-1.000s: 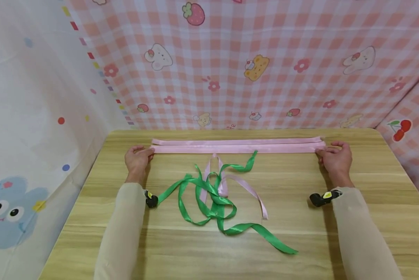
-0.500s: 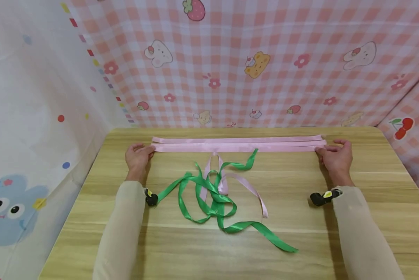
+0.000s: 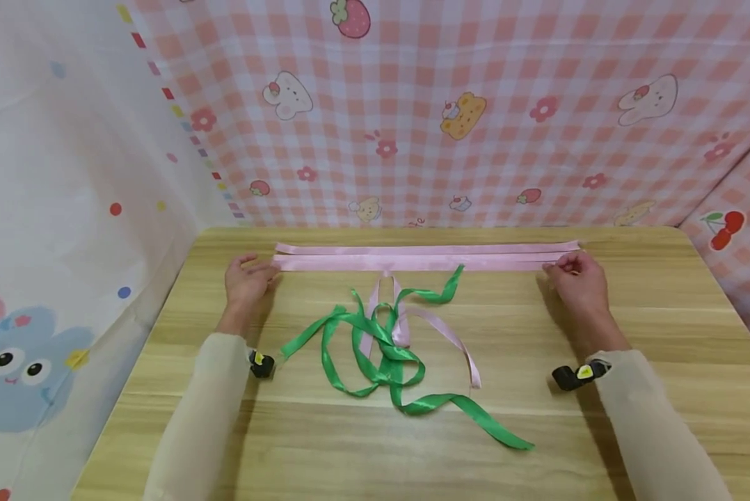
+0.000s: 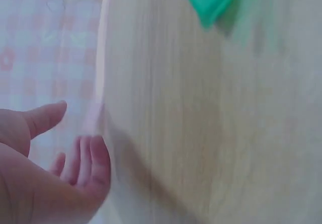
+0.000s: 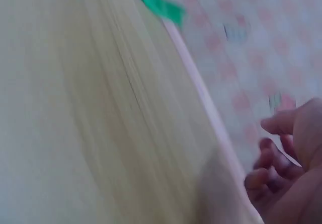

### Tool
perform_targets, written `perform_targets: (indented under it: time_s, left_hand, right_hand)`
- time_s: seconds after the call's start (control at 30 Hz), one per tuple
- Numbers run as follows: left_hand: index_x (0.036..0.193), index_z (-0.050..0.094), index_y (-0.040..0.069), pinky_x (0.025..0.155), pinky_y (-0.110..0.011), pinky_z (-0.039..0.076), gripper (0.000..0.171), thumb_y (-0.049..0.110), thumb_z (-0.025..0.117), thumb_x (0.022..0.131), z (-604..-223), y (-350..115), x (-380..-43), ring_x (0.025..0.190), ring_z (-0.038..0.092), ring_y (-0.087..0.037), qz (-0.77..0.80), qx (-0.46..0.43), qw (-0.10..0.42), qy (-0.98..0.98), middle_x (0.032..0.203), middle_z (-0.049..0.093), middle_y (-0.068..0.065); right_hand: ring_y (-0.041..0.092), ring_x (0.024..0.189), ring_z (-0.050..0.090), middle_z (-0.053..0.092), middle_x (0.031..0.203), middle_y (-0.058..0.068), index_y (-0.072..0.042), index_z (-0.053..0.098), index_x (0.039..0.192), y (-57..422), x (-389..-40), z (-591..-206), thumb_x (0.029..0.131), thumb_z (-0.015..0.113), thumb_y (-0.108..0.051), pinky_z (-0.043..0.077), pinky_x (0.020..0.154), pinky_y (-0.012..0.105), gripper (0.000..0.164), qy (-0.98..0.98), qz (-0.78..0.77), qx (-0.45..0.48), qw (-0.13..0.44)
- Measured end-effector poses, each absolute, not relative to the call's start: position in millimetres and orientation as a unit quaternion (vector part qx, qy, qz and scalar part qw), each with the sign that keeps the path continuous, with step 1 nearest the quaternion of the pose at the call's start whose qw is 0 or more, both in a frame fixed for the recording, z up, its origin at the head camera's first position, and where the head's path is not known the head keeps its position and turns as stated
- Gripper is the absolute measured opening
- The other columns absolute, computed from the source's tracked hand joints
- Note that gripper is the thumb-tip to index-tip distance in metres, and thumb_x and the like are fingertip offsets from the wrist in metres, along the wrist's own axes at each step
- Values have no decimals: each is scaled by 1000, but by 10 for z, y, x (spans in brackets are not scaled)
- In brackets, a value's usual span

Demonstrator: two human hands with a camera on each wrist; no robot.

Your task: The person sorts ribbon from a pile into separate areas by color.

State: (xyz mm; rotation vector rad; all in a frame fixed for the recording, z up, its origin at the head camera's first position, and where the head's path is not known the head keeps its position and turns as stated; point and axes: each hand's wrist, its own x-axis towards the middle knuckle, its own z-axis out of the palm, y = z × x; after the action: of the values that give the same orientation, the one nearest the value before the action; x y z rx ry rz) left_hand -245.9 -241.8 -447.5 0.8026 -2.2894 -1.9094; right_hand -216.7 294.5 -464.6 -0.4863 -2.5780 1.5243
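Straight pink ribbons [image 3: 425, 263] lie side by side along the back of the table. At their left end is my left hand [image 3: 246, 282], its fingertips right at the ribbon tips. In the left wrist view its thumb stands apart from the fingers [image 4: 100, 163], with nothing pinched between them. My right hand [image 3: 581, 285] hovers by the ribbons' right end. The right wrist view shows its fingers loosely bent and the thumb [image 5: 279, 122] apart from them, beside the pink strip [image 5: 193, 78]. Mid-table, a tangled green ribbon [image 3: 489, 420] overlaps a loose pink ribbon [image 3: 445, 330].
The wooden table [image 3: 325, 452] has its back edge just beyond the ribbons. A pink checked cloth [image 3: 362, 90] hangs behind it, and a white printed cloth [image 3: 68, 181] at the left. Black wrist cameras [image 3: 572, 378] protrude inward from the sleeves.
My right hand has let go of the ribbons' right end and moved left and slightly inward. The left hand's fingers have loosened at the left end. The ribbons lie as before.
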Motion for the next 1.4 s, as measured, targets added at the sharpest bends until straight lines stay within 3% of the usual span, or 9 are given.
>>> perform_targets:
  time_s: [0.1,0.23,0.37,0.57,0.73,0.87,0.97,1.17,1.4]
  left_hand:
    - [141,43,5,71,-20,50,61,13,74,89,-4403,-2339,-2378,86,60,-13,-570,244,22,-784,125,60,-15]
    - [138,46,4,65,-18,46,57,14,74,89,-4333,-2155,-2277,88,58,-19,-556,192,10,-809,122,60,-17]
    - [135,47,2,62,-22,49,49,13,69,93,-4278,-1872,-2148,90,63,-28,-580,105,-27,-807,112,67,-17]
    - [135,46,5,76,-38,56,48,8,67,92,-4247,-1394,-1972,98,66,-37,-606,14,-117,-787,110,69,-18]
    - [136,45,6,75,-33,56,52,7,71,90,-4293,-1082,-1872,95,67,-33,-590,-34,-163,-790,110,68,-15]
    - [134,48,9,68,-28,52,52,11,73,89,-4354,-921,-1821,86,66,-23,-547,-58,-182,-815,108,68,-10]
    - [133,48,13,68,-28,52,53,16,76,88,-4406,-846,-1799,84,65,-17,-509,-58,-193,-837,107,68,-7]
    - [130,48,13,59,-25,50,54,8,77,85,-4443,-747,-1749,76,65,-16,-481,-50,-202,-851,97,69,-6]
    - [132,50,10,57,-25,48,48,-2,68,89,-4447,-741,-1712,75,64,-15,-516,-87,-209,-827,94,71,-5]
  right_hand:
    - [8,69,51,58,85,7,-2,55,95,2694,-2110,-4598,97,63,-16,45,56,19,16,-873,485,-43,28]
    - [12,67,54,62,84,14,0,57,91,2349,-2030,-4565,94,65,-6,45,55,22,10,-877,473,82,-16]
    - [14,67,51,59,80,9,-4,59,88,2041,-1944,-4552,92,69,-5,44,56,24,10,-870,473,131,-52]
    - [25,85,55,59,90,10,-4,59,95,1689,-1899,-4535,88,73,-4,47,72,33,16,-865,465,185,-34]
    - [35,105,50,57,107,17,-2,56,101,1529,-1980,-4552,84,76,1,43,90,50,26,-856,461,232,-1]
    - [37,126,44,54,130,20,-3,56,104,1453,-2034,-4594,84,75,3,34,107,57,28,-850,444,281,-22]
    - [37,134,39,51,141,18,-4,58,112,1413,-2039,-4629,86,73,3,28,111,59,30,-849,421,316,-46]
    - [31,122,49,60,131,9,-8,59,122,1391,-1988,-4653,90,68,1,39,105,56,35,-849,407,325,-93]
    - [19,99,64,69,103,3,-10,62,107,1464,-1895,-4700,90,70,1,53,88,38,21,-837,438,308,-112]
